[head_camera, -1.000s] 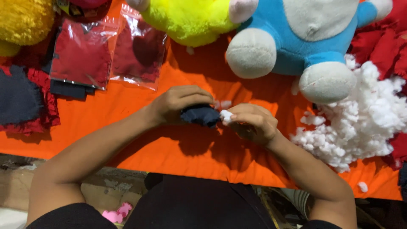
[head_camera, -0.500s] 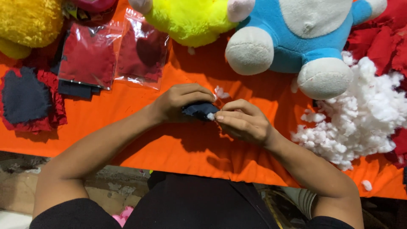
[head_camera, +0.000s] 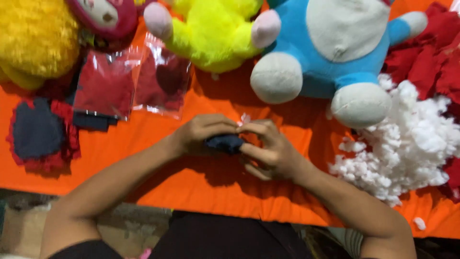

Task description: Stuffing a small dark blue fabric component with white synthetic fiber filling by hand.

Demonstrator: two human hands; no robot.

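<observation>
My left hand and my right hand meet over the orange cloth, both closed around a small dark blue fabric piece. A tuft of white stuffing pokes out above my right fingers where they pinch at the piece's top. Most of the fabric piece is hidden inside my hands. A big heap of loose white stuffing lies to the right of my right forearm.
Along the far edge sit a blue and white plush toy, a neon yellow plush, a fuzzy yellow plush and a pink one. Two clear bags of red fabric, dark blue and red felt pieces and red scraps lie about.
My right hand has turned and pushed the white stuffing farther into the dark blue piece, so less white shows. Both hands stay together at the same spot.
</observation>
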